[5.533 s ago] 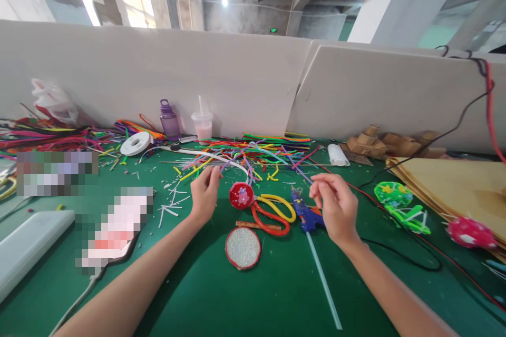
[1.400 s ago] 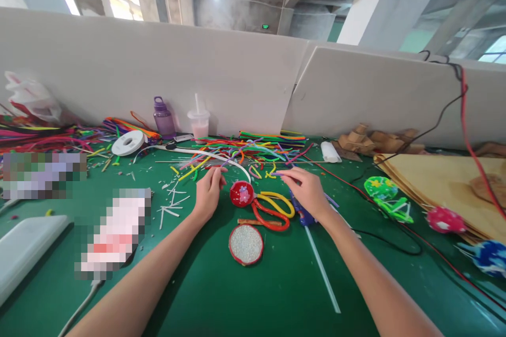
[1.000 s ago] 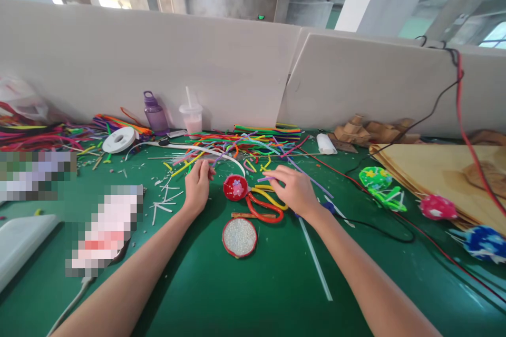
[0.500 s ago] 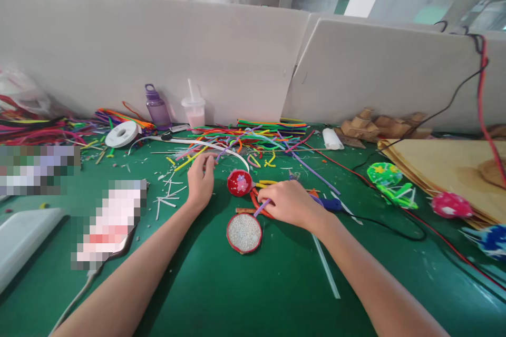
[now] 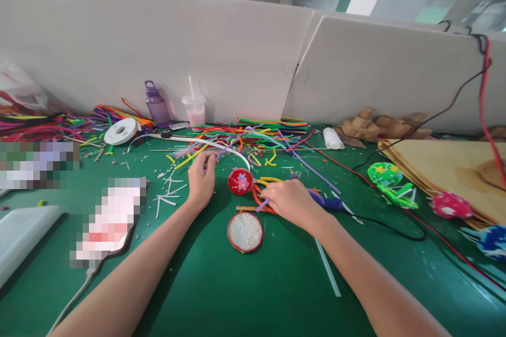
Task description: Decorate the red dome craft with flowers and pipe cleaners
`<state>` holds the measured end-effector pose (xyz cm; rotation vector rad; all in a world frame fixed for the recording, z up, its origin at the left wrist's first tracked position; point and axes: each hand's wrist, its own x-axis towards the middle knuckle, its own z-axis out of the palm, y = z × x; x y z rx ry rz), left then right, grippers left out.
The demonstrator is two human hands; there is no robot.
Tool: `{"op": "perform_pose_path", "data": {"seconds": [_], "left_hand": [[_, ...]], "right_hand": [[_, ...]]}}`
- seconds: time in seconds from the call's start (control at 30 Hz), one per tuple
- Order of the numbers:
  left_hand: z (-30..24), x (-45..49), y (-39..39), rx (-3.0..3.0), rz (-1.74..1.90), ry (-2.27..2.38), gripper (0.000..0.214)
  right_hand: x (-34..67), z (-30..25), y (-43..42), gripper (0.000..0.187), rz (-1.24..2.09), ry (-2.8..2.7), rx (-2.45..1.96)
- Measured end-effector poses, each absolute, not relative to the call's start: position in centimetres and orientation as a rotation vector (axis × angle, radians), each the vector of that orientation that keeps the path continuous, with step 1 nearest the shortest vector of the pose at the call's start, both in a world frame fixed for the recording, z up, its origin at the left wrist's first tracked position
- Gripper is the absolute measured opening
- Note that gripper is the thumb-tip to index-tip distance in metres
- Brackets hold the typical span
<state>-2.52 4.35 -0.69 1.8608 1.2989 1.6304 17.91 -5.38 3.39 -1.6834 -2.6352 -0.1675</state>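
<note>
While both bare forearms reach over the green felt-covered table, the reference point taken is the round red ornament with a pink flower on its face, lying flat on the felt.

Right hand: just right of the red ornament, palm down, fingers folded shut on a lilac pipe cleaner. The strand's free end pokes out of the fist toward the ornament's near side. The hand rests on the scissors with yellow and red loop handles, which touch the ornament's right edge.

Left hand: just left of the red ornament, fingers loosely curled. Its fingertips lie at the near edge of the heap of coloured pipe cleaners behind the ornament. Whether they pinch a strand cannot be told.

Other items noted:
- Round red-rimmed disc filled with white beads, flat, just in front of the ornament.
- Blue glue gun, right of the ornament and beyond the right hand, with a clear glue stick lying nearer the person.
- Curved white strip, arching behind the ornament to its upper edge.
- White tape roll, purple plastic bottle and lidded cup of pink drink with a straw, all well behind and left of the ornament.
- Green ornament, well to its right.
</note>
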Motion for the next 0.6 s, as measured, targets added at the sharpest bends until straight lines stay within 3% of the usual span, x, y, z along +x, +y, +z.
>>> {"op": "perform_pose_path", "data": {"seconds": [0.6], "left_hand": [[-0.8, -2.3, 4.1, 1.880, 1.621, 1.278, 0.018]], "right_hand": [[16.4, 2.4, -5.0, 0.019, -0.019, -2.379, -2.065]]}}
